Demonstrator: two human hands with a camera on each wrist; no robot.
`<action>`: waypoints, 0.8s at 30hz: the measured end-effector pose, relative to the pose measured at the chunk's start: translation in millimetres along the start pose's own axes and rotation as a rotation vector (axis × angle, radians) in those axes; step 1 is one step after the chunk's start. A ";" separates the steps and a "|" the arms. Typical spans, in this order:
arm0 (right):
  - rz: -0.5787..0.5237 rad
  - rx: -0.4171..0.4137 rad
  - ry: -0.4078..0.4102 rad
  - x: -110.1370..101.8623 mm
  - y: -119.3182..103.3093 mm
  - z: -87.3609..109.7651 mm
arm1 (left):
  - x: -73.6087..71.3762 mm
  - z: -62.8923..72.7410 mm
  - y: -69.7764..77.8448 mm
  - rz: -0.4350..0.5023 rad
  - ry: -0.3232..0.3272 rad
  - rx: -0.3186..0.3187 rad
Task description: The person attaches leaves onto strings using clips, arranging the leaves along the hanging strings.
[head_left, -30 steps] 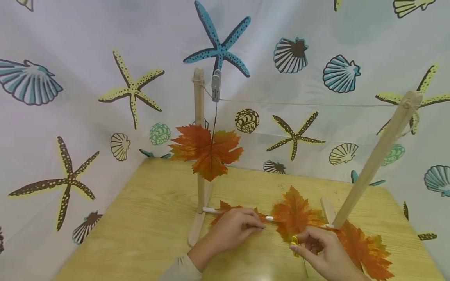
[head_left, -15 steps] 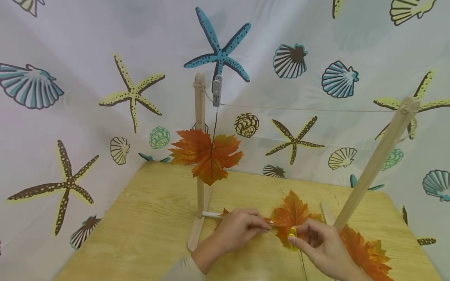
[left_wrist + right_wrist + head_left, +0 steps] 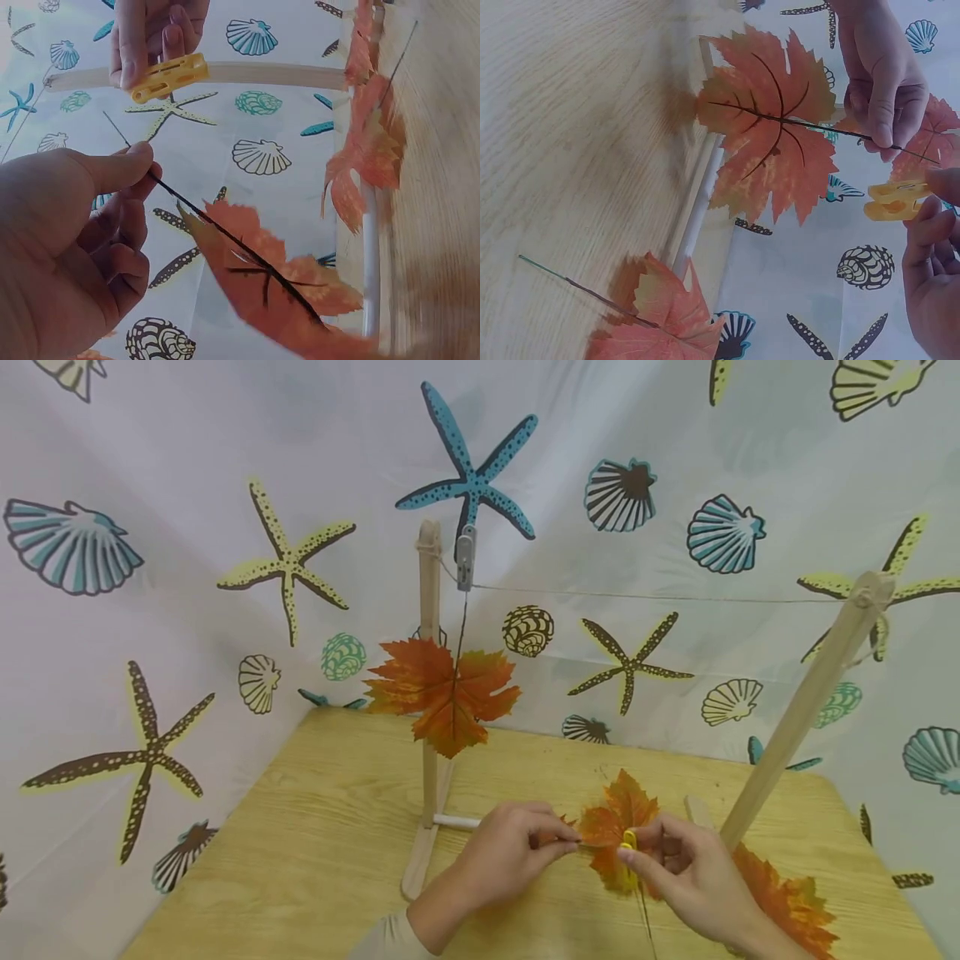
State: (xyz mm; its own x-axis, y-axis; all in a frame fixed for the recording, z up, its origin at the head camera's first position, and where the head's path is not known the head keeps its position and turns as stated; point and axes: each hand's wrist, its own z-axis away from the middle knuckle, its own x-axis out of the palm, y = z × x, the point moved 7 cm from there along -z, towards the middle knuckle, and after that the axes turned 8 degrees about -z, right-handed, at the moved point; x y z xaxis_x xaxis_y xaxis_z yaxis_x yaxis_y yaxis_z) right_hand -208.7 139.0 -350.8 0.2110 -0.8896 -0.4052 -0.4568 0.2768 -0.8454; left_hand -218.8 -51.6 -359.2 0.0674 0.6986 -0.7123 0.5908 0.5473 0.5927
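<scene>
My left hand (image 3: 510, 852) pinches the thin dark stem of an orange artificial maple leaf (image 3: 769, 124) between thumb and forefinger. In the left wrist view the stem's tip pokes out past the fingers, and the leaf (image 3: 270, 262) hangs below them. From the head view this leaf is mostly hidden behind the hand. A yellow plastic clothespin (image 3: 628, 853) is held by my right hand (image 3: 697, 881), in its fingertips. It is close to the stem's tip, apart from it in the left wrist view. Another maple leaf (image 3: 618, 827) lies behind the clothespin.
Two wooden posts (image 3: 430, 602) carry a thin string (image 3: 645, 596). A grey clothespin (image 3: 465, 560) on it holds a hanging maple leaf (image 3: 450, 693). A white rod (image 3: 456, 821) joins the posts low down. One more leaf (image 3: 783, 902) lies at right on the wooden table (image 3: 300, 827).
My left hand has moved a little right with the leaf's stem, closer to the yellow clothespin. The right hand has risen slightly in view, still holding the clothespin. The head view has shifted slightly.
</scene>
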 end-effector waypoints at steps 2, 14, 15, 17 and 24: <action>0.006 -0.001 -0.005 -0.9 -3.3 -2.9 | -1.3 -0.8 -2.6 0.079 -0.010 -0.060; 0.003 -0.025 -0.060 -1.4 -21.8 -21.8 | -15.5 -5.9 -2.8 0.155 0.028 -0.200; 0.001 -0.023 -0.061 -1.5 -23.0 -23.2 | -16.0 -6.1 -2.3 0.148 0.036 -0.210; -0.008 -0.012 -0.066 -1.6 -24.9 -25.8 | -17.3 -6.4 -1.8 0.139 0.056 -0.229; -0.018 0.007 -0.090 0.6 -29.8 -33.1 | -20.8 -5.8 -2.9 0.164 0.100 -0.266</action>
State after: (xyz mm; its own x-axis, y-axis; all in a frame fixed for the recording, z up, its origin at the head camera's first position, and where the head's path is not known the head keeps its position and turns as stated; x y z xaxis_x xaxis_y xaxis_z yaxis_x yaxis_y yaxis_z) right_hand -223.6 118.2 -314.3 0.2964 -0.8581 -0.4194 -0.4460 0.2640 -0.8552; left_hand -226.6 -65.0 -343.9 0.0572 0.8218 -0.5669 0.3473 0.5160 0.7830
